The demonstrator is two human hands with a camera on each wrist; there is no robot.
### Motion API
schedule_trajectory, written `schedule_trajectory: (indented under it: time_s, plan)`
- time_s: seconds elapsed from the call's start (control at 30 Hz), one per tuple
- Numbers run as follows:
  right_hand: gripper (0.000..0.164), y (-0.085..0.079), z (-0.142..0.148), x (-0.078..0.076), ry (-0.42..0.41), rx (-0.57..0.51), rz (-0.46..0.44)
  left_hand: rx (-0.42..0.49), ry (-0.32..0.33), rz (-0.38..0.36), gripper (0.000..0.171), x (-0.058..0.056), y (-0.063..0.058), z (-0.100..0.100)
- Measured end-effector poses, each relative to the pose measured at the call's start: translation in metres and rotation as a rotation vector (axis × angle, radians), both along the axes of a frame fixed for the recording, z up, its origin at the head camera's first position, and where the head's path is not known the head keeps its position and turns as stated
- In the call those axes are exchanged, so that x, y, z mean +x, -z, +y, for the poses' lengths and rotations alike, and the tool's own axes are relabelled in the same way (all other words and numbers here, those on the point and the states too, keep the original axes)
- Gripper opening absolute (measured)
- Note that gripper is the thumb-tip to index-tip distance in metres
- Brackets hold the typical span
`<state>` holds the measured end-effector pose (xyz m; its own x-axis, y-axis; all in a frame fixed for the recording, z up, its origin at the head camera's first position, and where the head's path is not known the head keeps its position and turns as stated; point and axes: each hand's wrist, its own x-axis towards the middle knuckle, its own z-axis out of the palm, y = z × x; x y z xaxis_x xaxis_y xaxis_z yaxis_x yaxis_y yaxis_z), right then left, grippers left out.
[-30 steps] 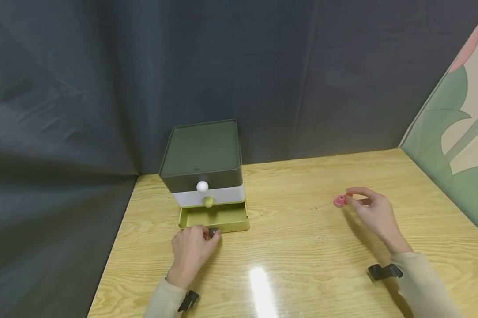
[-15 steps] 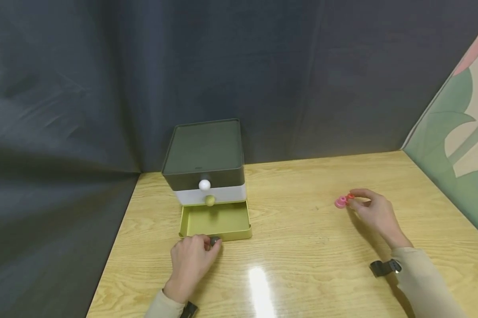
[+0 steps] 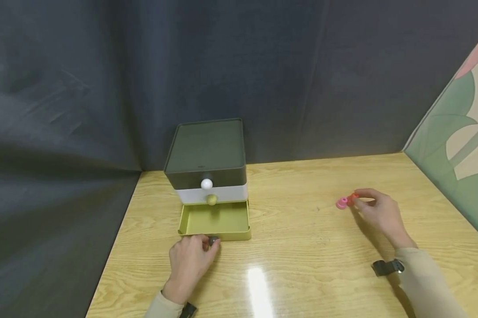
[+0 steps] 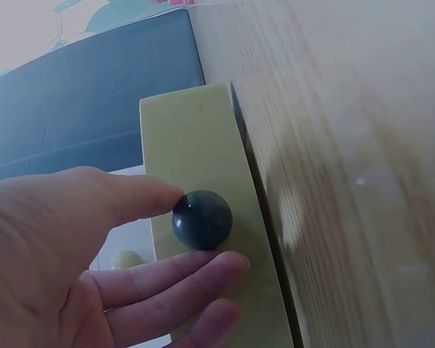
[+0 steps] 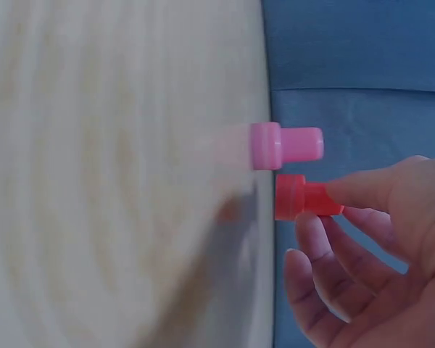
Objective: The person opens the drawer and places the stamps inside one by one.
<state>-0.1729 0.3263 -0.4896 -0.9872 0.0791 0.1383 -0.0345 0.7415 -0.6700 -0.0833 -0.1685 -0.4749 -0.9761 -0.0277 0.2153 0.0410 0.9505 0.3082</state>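
Note:
My left hand [image 3: 191, 263] pinches the round dark knob [image 4: 203, 220] between thumb and fingers. That knob sits on the front of the yellow-green bottom drawer [image 3: 235, 236], which stands pulled out, its visible floor bare. Above it, the white middle drawer [image 3: 232, 193] and dark top drawer [image 3: 227, 177] are closed. At the right, my right hand [image 3: 382, 214] pinches a small red stamp-like piece [image 5: 290, 197] by its narrow stem, wide end toward the table. The red piece looks slightly raised. Beside it, a matching pink stamp-like piece [image 5: 268, 146] stands on the table.
The wooden table [image 3: 294, 238] runs between my hands. Dark cloth [image 3: 278, 79] hangs behind the drawer unit and along the left side. A leaf-patterned panel [image 3: 457, 132] borders the right edge.
My left hand has drawn the bottom drawer further out toward me, mostly in the first half second. My right hand has shifted slightly right, and the red piece now shows more clearly beside the pink one.

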Motion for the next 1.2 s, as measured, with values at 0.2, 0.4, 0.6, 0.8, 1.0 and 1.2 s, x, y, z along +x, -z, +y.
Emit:
schedule_trajectory:
  time_s: [0.2,0.4,0.6,0.8,1.0,1.2]
  plan:
    - [0.035,-0.014,0.001,0.005,0.013,-0.021,0.103,0.036,-0.027,-0.050,0.032,0.001,-0.006,-0.005]
    - [0.036,-0.029,-0.007,0.007,0.035,-0.013,0.115,0.138,-0.077,0.035,0.027,-0.005,-0.014,-0.022]
    - [0.035,-0.044,-0.026,0.013,-0.004,-0.056,0.144,0.268,-0.115,0.198,0.027,-0.016,-0.010,-0.047]
    - [0.035,-0.058,-0.051,0.020,-0.082,-0.123,0.138,0.332,-0.169,0.029,0.053,-0.021,0.000,-0.065]
    - [0.030,-0.064,-0.077,0.025,-0.140,-0.125,0.151,0.398,-0.130,-0.080,0.050,-0.022,0.007,-0.069]
    - [0.027,-0.068,-0.101,0.027,-0.176,-0.117,0.155,0.439,-0.107,-0.100,0.043,-0.022,0.009,-0.069]
